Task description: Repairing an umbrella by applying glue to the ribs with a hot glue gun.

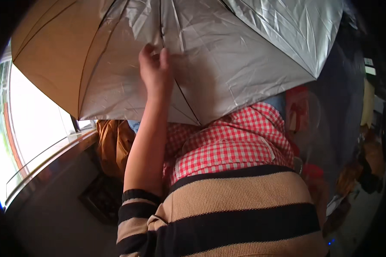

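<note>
An opened umbrella [240,64] with a silvery, creased inner face spreads across the upper part of the head view, over my lap. Its far-left panels look brownish. Dark thin ribs run out to its edge. My left hand [155,66] is raised against the silver cloth, with bent fingers and thumb closed at the middle rib [184,97]. The fingertips are partly hidden, so the exact grip is hard to see. Nothing of my right hand shows; the umbrella may cover it.
A red-and-white checked apron [227,152] covers my lap below the umbrella's edge. Shiny brown cloth [115,145] lies to the left, by a bright window [34,111] with a sill. Red items [298,109] and other clutter stand at the right.
</note>
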A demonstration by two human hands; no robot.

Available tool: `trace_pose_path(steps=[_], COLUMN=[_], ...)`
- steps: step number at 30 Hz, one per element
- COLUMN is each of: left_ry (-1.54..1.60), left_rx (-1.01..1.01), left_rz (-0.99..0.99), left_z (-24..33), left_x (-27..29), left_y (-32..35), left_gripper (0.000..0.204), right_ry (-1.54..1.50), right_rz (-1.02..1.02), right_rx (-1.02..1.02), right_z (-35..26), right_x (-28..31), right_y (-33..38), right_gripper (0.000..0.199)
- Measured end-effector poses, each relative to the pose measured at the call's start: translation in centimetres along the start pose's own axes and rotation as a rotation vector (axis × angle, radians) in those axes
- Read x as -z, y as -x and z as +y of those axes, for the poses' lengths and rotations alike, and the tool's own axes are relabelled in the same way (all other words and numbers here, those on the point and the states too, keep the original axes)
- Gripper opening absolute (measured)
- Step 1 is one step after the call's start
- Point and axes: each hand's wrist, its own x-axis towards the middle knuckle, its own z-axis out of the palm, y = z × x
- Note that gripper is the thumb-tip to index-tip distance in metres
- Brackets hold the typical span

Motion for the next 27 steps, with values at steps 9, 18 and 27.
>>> trace_pose_path(steps=[9, 18, 27], left_ry=[-0.787, 0.462, 0.384], left_rx=[-0.097, 0.257, 0.320], left_rz=[-0.033, -0.088, -0.061], left_z=[-3.3, -3.4, -3.1], left_x=[-0.4, -1.7, -2.0], left_y=[-4.4, -3.7, -4.4], left_gripper=[0.014, 0.012, 0.015], right_ry=[-0.278, -0.477, -0.480], right_rz=[-0.691, -0.344, -0.334], right_rx=[0.543, 0.546, 0.422], right_z=[-37.5, -40.5, -42.2], right_x=[-24.0, -33.3, -33.5], right_y=[-17.6, -27.3, -27.8], right_gripper=[0.040, 0.033, 0.033])
